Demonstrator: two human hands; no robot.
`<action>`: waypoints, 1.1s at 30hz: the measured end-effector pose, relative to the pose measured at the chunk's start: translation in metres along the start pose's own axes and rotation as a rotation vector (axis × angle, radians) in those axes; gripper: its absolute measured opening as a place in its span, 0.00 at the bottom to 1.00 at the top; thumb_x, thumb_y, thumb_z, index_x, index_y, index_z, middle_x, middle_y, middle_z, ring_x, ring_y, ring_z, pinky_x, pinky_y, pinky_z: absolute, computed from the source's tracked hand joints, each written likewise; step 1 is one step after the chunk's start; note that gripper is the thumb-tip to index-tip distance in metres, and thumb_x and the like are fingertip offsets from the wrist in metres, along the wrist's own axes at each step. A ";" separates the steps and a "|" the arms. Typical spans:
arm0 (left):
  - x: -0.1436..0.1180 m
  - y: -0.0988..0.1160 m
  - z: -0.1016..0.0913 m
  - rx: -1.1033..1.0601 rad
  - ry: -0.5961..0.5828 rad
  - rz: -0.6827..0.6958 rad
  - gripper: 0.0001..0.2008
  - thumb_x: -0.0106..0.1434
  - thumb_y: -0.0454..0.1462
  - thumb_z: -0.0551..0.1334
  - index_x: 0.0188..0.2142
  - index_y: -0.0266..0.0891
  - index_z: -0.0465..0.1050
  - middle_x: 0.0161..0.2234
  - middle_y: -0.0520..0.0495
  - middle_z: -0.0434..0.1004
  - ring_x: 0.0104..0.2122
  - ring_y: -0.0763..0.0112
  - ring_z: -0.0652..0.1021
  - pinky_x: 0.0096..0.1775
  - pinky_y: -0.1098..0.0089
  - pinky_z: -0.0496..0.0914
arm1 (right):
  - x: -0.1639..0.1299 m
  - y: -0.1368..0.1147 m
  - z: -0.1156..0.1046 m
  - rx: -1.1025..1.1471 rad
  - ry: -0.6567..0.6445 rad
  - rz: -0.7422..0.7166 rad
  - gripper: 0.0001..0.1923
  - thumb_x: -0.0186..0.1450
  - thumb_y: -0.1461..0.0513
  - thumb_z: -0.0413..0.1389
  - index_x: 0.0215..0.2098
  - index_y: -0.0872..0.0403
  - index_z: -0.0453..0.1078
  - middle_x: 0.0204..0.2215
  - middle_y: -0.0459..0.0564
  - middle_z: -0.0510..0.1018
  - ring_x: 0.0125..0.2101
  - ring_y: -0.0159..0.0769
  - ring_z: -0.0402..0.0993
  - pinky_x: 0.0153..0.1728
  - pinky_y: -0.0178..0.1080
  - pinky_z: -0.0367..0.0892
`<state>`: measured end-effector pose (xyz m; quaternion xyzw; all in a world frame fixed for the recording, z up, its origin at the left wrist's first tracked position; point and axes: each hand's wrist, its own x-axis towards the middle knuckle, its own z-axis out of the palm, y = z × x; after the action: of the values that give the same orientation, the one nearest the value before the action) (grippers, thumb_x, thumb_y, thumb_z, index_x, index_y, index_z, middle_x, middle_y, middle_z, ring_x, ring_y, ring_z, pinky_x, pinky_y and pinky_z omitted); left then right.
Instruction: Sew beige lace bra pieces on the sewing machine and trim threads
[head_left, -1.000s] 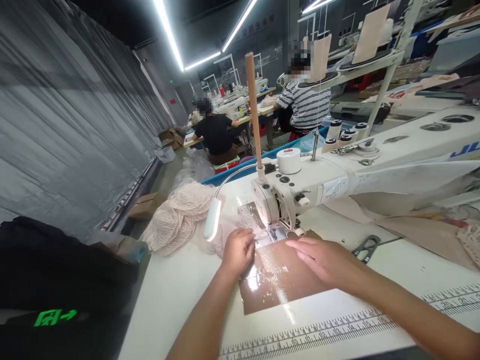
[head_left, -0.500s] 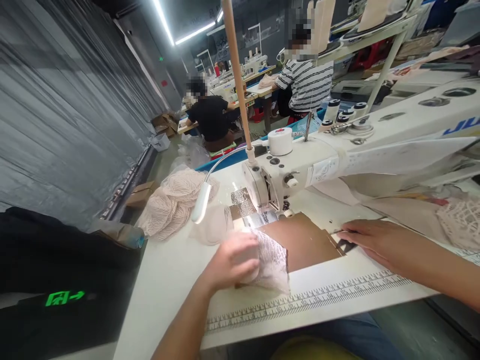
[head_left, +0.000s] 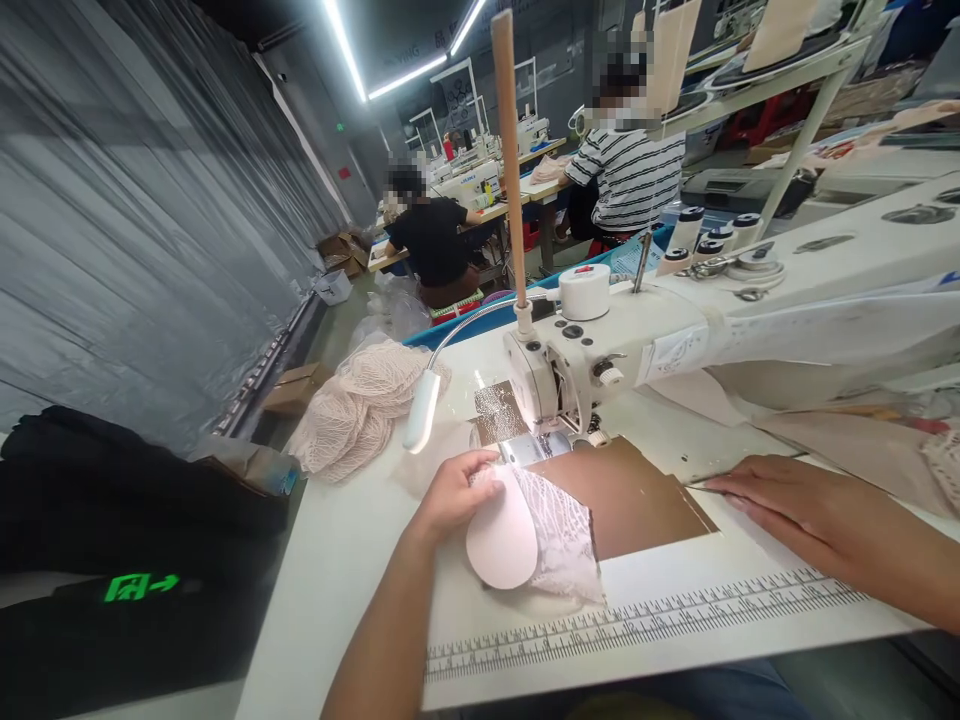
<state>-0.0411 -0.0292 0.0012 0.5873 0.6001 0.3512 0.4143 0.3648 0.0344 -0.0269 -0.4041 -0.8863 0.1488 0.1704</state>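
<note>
My left hand pinches the upper edge of a smooth, pale pink oval pad between thumb and fingers. The pad lies partly over a white lace piece, in front of the needle area of the sewing machine. Beneath the lace, a brown board rests on the table. My right hand lies low at the board's right side, fingers together. A thin dark tip shows at those fingertips, but the thing itself is mostly hidden under the hand.
Stacked beige lace pieces lie at the table's left, beside a lit lamp. A ruler strip runs along the front edge. Sheer fabric lies right of the machine. Two people sit at machines beyond, one in a striped shirt.
My left hand has shifted back toward the machine, and its fingers now grip the pad's top, exposing the pad's face. My right hand stays beside the board. The camera view has shifted slightly.
</note>
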 end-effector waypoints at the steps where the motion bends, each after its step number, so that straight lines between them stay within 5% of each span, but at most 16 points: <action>1: -0.001 0.002 0.000 -0.016 -0.013 0.000 0.21 0.55 0.41 0.67 0.47 0.35 0.74 0.43 0.42 0.77 0.44 0.59 0.76 0.48 0.63 0.69 | 0.001 -0.008 0.000 0.050 0.020 0.014 0.14 0.66 0.58 0.51 0.47 0.45 0.74 0.46 0.58 0.76 0.47 0.46 0.72 0.45 0.45 0.67; 8: -0.008 0.011 0.001 -0.190 -0.147 -0.008 0.19 0.53 0.44 0.69 0.41 0.35 0.75 0.39 0.44 0.77 0.39 0.64 0.76 0.40 0.70 0.69 | 0.034 -0.085 0.015 0.367 -0.044 0.081 0.20 0.69 0.54 0.43 0.53 0.48 0.69 0.44 0.54 0.79 0.44 0.47 0.74 0.42 0.44 0.69; 16: -0.011 0.015 0.013 -0.349 -0.250 -0.004 0.16 0.54 0.43 0.69 0.40 0.35 0.76 0.36 0.46 0.76 0.34 0.69 0.74 0.38 0.72 0.67 | 0.091 -0.149 0.030 0.357 -0.042 -0.057 0.10 0.64 0.56 0.51 0.34 0.51 0.72 0.28 0.47 0.76 0.29 0.38 0.71 0.28 0.37 0.64; 20: -0.013 0.018 0.011 -0.275 -0.267 0.006 0.14 0.55 0.41 0.68 0.39 0.35 0.76 0.33 0.48 0.74 0.32 0.71 0.72 0.35 0.73 0.65 | 0.104 -0.151 0.039 0.383 -0.117 -0.029 0.13 0.64 0.59 0.49 0.21 0.52 0.62 0.20 0.43 0.69 0.24 0.34 0.64 0.23 0.35 0.56; 29: -0.008 0.000 -0.008 -0.022 -0.126 -0.034 0.14 0.55 0.39 0.66 0.40 0.36 0.75 0.23 0.56 0.62 0.24 0.76 0.65 0.28 0.75 0.60 | 0.096 -0.132 0.039 0.352 -0.216 0.083 0.13 0.63 0.58 0.49 0.21 0.52 0.58 0.20 0.43 0.67 0.22 0.33 0.62 0.22 0.35 0.49; 33: -0.004 -0.004 -0.006 0.044 -0.042 0.020 0.14 0.57 0.37 0.63 0.43 0.35 0.73 0.27 0.53 0.67 0.27 0.74 0.69 0.32 0.74 0.65 | 0.093 -0.127 0.040 0.282 -0.203 0.081 0.14 0.63 0.59 0.48 0.20 0.52 0.55 0.18 0.43 0.66 0.21 0.32 0.61 0.21 0.35 0.47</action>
<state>-0.0486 -0.0330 0.0005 0.6096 0.5927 0.3295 0.4104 0.2058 0.0208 0.0050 -0.3947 -0.8522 0.3184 0.1289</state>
